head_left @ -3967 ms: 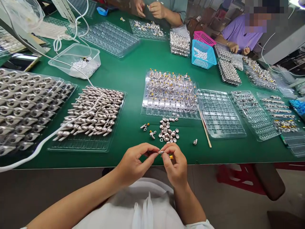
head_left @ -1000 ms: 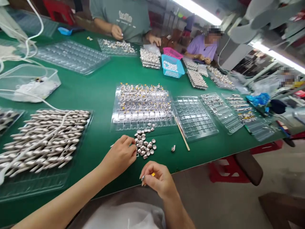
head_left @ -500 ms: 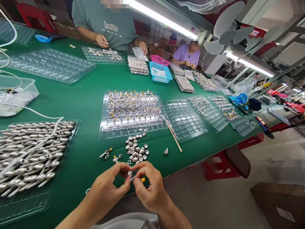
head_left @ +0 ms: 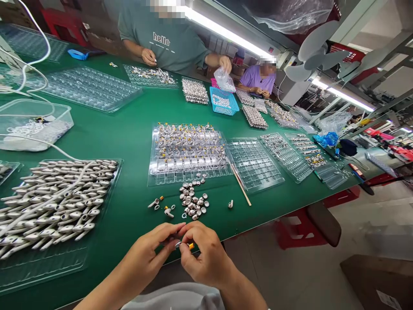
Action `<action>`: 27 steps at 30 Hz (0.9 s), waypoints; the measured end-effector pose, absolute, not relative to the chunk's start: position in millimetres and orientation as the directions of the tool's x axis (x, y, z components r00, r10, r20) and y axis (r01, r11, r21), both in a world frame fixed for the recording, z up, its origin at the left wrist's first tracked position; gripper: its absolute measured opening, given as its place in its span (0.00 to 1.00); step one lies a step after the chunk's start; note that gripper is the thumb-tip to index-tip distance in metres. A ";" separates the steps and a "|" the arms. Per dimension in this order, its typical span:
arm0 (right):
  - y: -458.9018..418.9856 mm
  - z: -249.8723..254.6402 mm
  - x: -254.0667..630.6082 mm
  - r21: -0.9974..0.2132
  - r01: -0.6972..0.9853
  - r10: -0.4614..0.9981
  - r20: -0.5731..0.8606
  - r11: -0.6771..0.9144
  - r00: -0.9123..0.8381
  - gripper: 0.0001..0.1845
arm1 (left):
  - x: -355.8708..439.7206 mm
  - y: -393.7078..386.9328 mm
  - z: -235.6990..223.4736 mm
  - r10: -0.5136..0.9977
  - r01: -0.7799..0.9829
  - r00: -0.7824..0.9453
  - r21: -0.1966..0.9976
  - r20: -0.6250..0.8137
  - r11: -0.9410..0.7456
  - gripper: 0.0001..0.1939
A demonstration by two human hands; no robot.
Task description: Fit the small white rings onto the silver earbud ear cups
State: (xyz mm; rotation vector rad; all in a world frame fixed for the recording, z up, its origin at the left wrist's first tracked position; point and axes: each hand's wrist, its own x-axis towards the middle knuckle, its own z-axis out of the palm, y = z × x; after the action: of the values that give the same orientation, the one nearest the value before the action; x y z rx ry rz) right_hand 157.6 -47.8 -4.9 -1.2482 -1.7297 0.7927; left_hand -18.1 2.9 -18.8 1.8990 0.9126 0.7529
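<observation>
My right hand (head_left: 204, 252) pinches a small earbud piece (head_left: 178, 244), whose gold flex tab sticks out to the right of the fingers. On its other side, the fingertips of my left hand (head_left: 153, 249) close around the same piece, and the two hands meet over the table's front edge. Fingers hide most of the piece. Just beyond lies a pile of small silver earbud caps (head_left: 193, 201). Left of the pile are two loose earbud stems (head_left: 168, 211) with gold tabs and thin white rings (head_left: 184, 215). One more earbud part (head_left: 230, 204) lies to the right.
A tray packed with earbud shells (head_left: 64, 193) fills the left, crossed by a white cable (head_left: 61, 150). Behind the caps stands a stacked clear tray of gold-tabbed parts (head_left: 190, 148). Wooden sticks (head_left: 241, 187) lie beside another clear tray (head_left: 256, 163). Two co-workers sit across, near a blue basket (head_left: 224, 107).
The round cap in my left fingers has come against the earbud piece in my right, and my hands are closer together. A co-worker has lifted a plastic bag over the blue basket. My view shifted slightly.
</observation>
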 end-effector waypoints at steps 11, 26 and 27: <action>-42.5 0.2 155.1 -0.892 0.396 0.976 0.190 0.217 -0.106 0.05 | -31.1 -4.9 -21.2 0.893 0.347 0.451 0.922 -0.002 -0.173 0.10; -41.1 -15.0 149.8 -0.944 0.306 0.990 0.139 0.123 0.029 0.05 | -21.9 -11.7 -27.8 0.811 0.379 0.434 0.737 0.392 -0.560 0.06; -41.7 -16.0 149.6 -0.936 0.323 0.987 0.159 0.141 0.031 0.05 | -21.7 -11.6 -28.9 0.807 0.382 0.435 0.729 0.401 -0.568 0.06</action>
State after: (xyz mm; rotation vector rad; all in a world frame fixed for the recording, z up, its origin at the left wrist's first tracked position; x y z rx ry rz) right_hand 149.6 -41.7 -16.0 -1.3487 -1.4665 0.8810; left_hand -21.7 -11.6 -28.9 2.1449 0.9971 1.0199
